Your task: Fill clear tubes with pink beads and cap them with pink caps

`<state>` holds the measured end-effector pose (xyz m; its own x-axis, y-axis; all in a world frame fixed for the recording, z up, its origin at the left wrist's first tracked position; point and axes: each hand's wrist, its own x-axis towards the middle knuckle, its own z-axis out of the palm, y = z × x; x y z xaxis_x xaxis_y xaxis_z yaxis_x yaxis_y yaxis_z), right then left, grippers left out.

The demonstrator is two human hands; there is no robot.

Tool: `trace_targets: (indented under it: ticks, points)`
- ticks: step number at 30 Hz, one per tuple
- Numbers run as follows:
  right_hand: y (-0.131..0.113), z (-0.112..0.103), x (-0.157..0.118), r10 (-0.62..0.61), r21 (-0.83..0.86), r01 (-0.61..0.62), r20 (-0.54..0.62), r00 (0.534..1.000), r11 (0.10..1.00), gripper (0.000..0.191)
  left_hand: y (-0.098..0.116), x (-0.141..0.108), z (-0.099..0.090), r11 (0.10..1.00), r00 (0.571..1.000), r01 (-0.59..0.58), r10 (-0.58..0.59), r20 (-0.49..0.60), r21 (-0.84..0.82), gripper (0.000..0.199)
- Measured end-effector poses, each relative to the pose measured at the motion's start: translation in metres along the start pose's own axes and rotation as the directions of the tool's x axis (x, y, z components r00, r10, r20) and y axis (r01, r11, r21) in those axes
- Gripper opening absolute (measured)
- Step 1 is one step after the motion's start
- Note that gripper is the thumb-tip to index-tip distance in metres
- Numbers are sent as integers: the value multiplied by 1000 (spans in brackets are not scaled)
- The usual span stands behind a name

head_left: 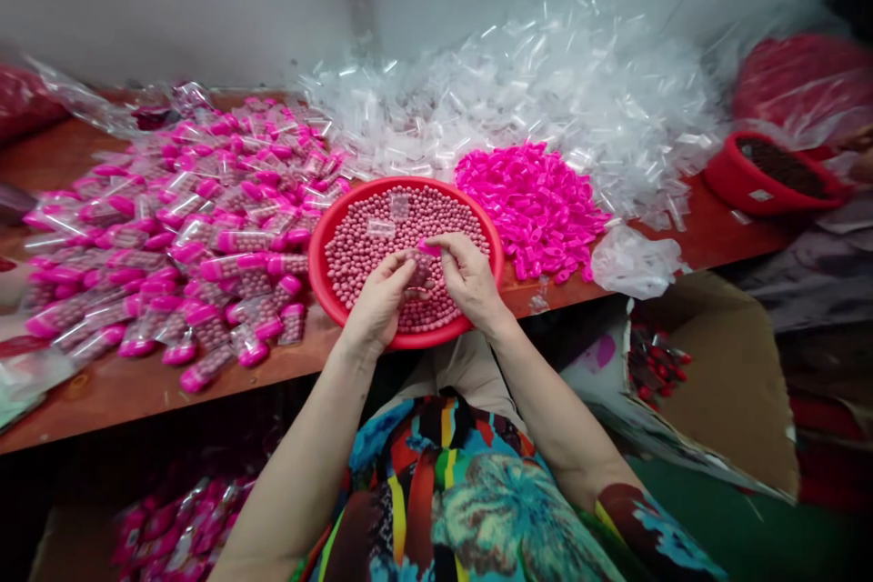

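Note:
A red bowl [496, 277] full of small pink beads [355, 273] stands at the table's front edge, two clear plastic tubes [381, 227] lying on the beads. Over the bowl, my left hand [379, 296] is closed around a clear tube filled with pink beads [420, 269]. My right hand [467, 277] pinches a bright pink cap [429, 247] at the tube's upper end. Whether the cap is seated on the tube, I cannot tell. Right of the bowl lies a heap of loose pink caps [536, 209].
Bead-filled tubes with pink caps [225, 241] are heaped on the left. Empty clear tubes [546, 91] pile up along the wall. At right are another red bowl [733, 177] with dark contents, a crumpled plastic bag [637, 261] and an open cardboard box [733, 373] below the table edge.

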<state>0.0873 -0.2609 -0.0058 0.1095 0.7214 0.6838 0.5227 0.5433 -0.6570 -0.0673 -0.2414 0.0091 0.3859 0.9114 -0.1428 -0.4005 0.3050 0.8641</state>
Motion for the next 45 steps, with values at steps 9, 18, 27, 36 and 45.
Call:
trace_targets:
  ticks: [9, 18, 27, 36, 45]
  points:
    - [-4, 7, -6, 92, 5, -92, -11, 996, 996, 19, -1, 1, 1, 1000, 1000, 0, 0, 15, -1, 22]
    - [-4, 4, -7, 80, 103, -77, -27, 996, 992, 18, -2, 0, 3, 999, 1000, -17, 17, 2, -38, 21]
    - [-5, 4, -7, 68, 90, -68, 8, 998, 994, 19, -5, 1, 1, 998, 999, -36, 34, -36, -49, 16]
    - [-2, 11, -11, 31, 76, -28, -41, 999, 997, 24, -6, -1, -5, 999, 998, -52, 52, -17, 7, 22]
    - [-4, 21, -13, -31, 62, 31, 2, 1000, 998, 27, -8, -1, -5, 998, 996, -57, 54, -75, -37, 43]
